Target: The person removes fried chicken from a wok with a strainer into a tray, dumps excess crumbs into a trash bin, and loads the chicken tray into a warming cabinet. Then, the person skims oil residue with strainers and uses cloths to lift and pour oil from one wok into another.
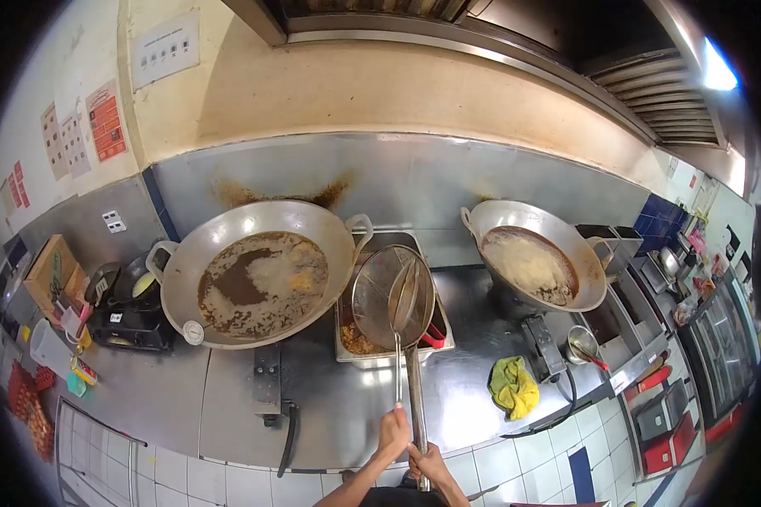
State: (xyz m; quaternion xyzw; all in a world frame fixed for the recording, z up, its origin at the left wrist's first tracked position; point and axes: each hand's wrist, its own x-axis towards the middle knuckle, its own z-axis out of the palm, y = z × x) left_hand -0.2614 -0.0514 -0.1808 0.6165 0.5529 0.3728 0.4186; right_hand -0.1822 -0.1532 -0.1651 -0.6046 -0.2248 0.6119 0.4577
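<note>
My left hand (393, 433) is closed around the thin handle of a long metal utensil (398, 355) whose spoon-like head rests in or over a round mesh strainer (370, 291); whether it is a ladle or tongs I cannot tell. Just to the right and lower, my right hand (429, 465) grips the strainer's thick, long handle. Below the strainer sits a rectangular steel pan (444, 342) with brown bits of food in it, partly hidden by the mesh. A red-handled item (434, 336) lies at that pan's right side.
A large wok (177, 287) of bubbling dark oil with a dial thermometer (193, 332) stands left. Another wok (596, 283) with foamy oil is at right. A yellow-green cloth (514, 387) lies on the steel counter (457, 397). A small pot (582, 342) stands far right.
</note>
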